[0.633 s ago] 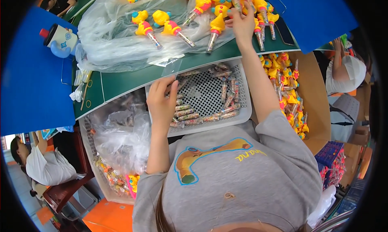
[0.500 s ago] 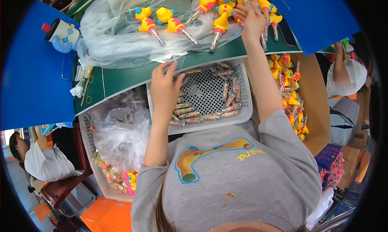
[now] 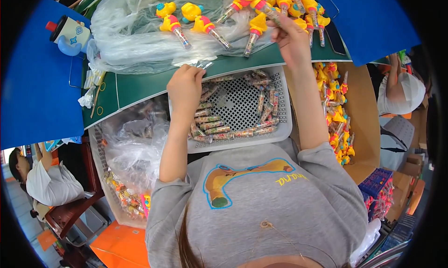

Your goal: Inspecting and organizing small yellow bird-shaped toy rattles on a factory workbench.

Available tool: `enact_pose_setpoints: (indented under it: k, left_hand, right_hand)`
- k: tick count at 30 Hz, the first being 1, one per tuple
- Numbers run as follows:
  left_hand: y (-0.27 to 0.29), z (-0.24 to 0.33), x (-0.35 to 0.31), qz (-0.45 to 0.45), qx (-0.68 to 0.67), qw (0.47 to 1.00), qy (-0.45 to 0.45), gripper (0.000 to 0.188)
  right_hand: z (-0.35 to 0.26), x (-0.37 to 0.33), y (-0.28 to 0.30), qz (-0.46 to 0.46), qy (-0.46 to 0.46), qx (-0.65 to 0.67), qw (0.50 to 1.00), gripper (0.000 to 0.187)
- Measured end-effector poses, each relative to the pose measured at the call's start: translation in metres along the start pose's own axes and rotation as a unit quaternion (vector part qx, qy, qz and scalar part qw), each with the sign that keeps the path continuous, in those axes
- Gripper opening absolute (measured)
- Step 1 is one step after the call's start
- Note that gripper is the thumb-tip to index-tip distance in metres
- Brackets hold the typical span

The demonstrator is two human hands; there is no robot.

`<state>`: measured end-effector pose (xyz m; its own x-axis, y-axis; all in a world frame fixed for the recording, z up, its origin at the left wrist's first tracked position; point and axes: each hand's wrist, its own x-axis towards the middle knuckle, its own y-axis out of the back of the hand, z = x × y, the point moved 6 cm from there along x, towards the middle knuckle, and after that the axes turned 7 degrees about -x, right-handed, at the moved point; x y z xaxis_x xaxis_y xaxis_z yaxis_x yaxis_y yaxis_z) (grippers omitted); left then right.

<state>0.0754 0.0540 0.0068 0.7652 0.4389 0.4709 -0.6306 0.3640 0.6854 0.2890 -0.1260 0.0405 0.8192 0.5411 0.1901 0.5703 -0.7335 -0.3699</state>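
Over the green table (image 3: 140,83), the person's right hand (image 3: 293,41) has thumb and fingers closed on the clear tube of a yellow toy (image 3: 269,11), beside the heap of similar toys (image 3: 308,2). The left hand (image 3: 184,88) looks to be pinching a clear wrapper (image 3: 203,64) just above the table's front edge. I'd hold the toy by its tube and lift it free of its neighbours before swinging it left, with the wrapper pinched lightly; whether that wrapper has an open end I can't tell. Room is tight: the edge curves close beneath both hands, and the white basket (image 3: 287,114) of candy tubes (image 3: 217,129) sits below it, so a dropped piece could well land there. A dark phone (image 3: 335,40) lies near the heap, and the crumpled plastic sheet (image 3: 112,53) might snag anything dragged low.
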Motion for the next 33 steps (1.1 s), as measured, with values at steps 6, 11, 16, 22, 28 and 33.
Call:
enact_pose_setpoints:
  k: [6, 11, 16, 22, 28, 33]
  left_hand:
    - [0.003, -0.008, -0.005, -0.010, -0.052, 0.996, 0.074, 0.013]
    - [-0.001, 0.010, -0.002, 0.035, 0.066, 0.997, -0.005, 0.014]
    - [0.002, 0.001, 0.004, 0.000, 0.016, 0.999, 0.040, 0.011]
    - [0.011, -0.002, -0.011, 0.044, -0.388, 0.897, 0.204, 0.006]
    - [0.009, 0.038, -0.040, 0.036, -0.540, 0.816, 0.202, 0.023]
    - [0.013, 0.053, -0.048, 0.021, -0.568, 0.804, 0.175, 0.028]
  right_hand:
    - [0.005, -0.041, -0.045, -0.116, 0.002, 0.114, 0.987, 0.041]
    - [-0.007, -0.043, -0.038, -0.009, 0.019, 0.139, 0.990, 0.035]
    - [-0.004, -0.055, -0.012, 0.087, 0.010, -0.015, 0.996, 0.046]
    - [-0.008, -0.073, -0.020, -0.005, 0.054, 0.148, 0.987, 0.031]
    - [-0.014, -0.087, -0.057, -0.056, 0.001, 0.111, 0.992, 0.032]
    - [-0.021, -0.093, -0.086, -0.116, -0.032, 0.206, 0.971, 0.027]
